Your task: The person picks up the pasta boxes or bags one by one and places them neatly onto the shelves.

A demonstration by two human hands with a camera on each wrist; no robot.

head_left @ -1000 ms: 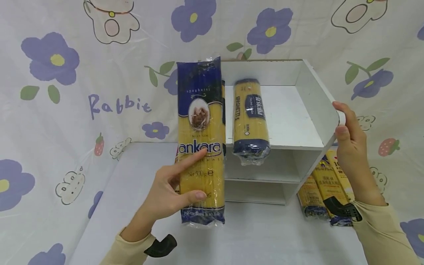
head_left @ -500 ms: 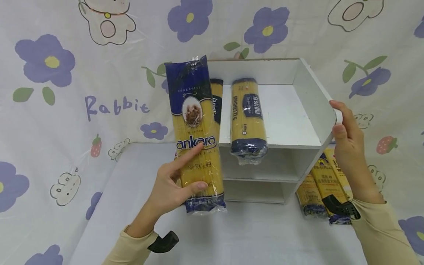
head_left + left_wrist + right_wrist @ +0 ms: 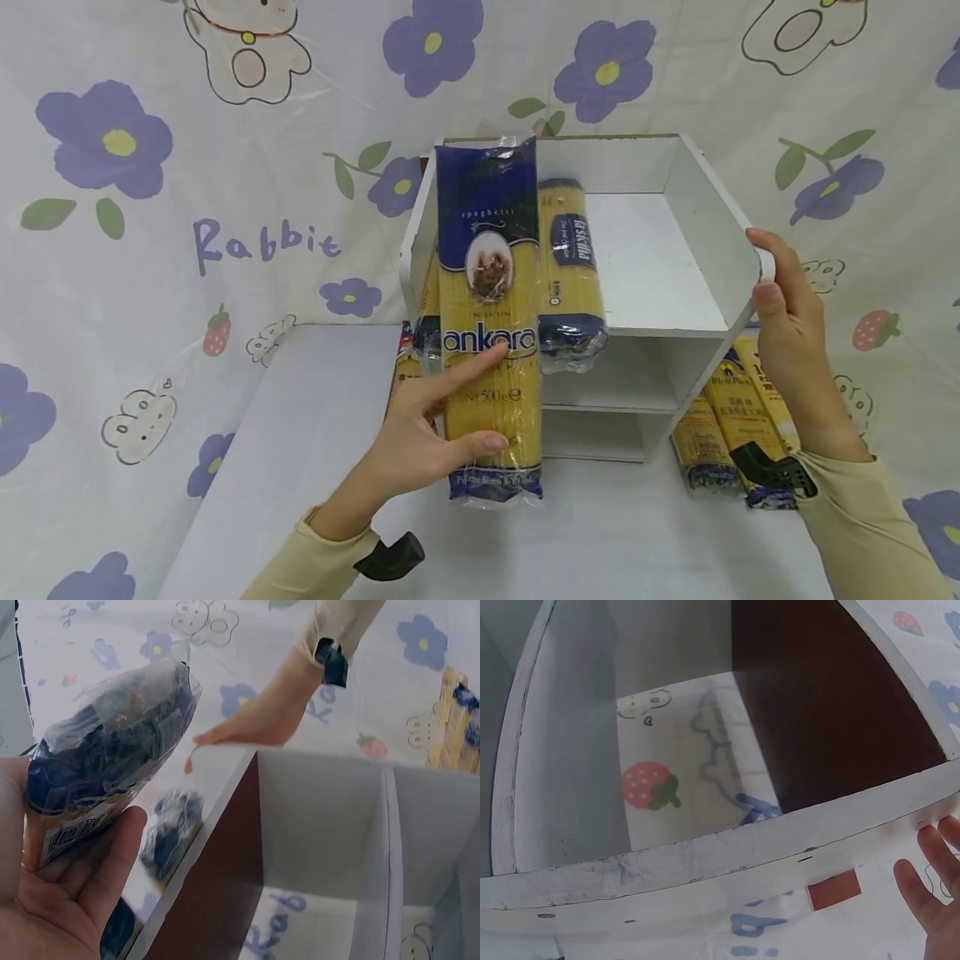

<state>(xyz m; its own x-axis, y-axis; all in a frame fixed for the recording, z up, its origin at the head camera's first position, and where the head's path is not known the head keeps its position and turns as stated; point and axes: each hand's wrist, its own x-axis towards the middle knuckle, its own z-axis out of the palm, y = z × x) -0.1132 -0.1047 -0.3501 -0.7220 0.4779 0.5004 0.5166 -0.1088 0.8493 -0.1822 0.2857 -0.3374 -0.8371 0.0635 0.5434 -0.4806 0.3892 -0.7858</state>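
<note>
- Left hand (image 3: 408,437) grip: grasping the blue-and-yellow plastic-wrapped spaghetti pack (image 3: 491,308) before the white board shelf unit (image 3: 645,258); not shelved yet.
- Right hand (image 3: 797,325) grips unit's side edge.
- Two yellow, blue-ended packs (image 3: 572,258) on top shelf; others (image 3: 738,404) beside unit.

Head view's pretty evenly lit, soft light, just faint shadows on the tabletop (image 3: 600,533) and small glints off the spaghetti packet (image 3: 491,417)'s plastic. Left wrist cam looks hazy and kinda soft. Right wrist's dimmer, shelf (image 3: 667,866) edges bowed, upper-right panel (image 3: 825,705) super dark.
</note>
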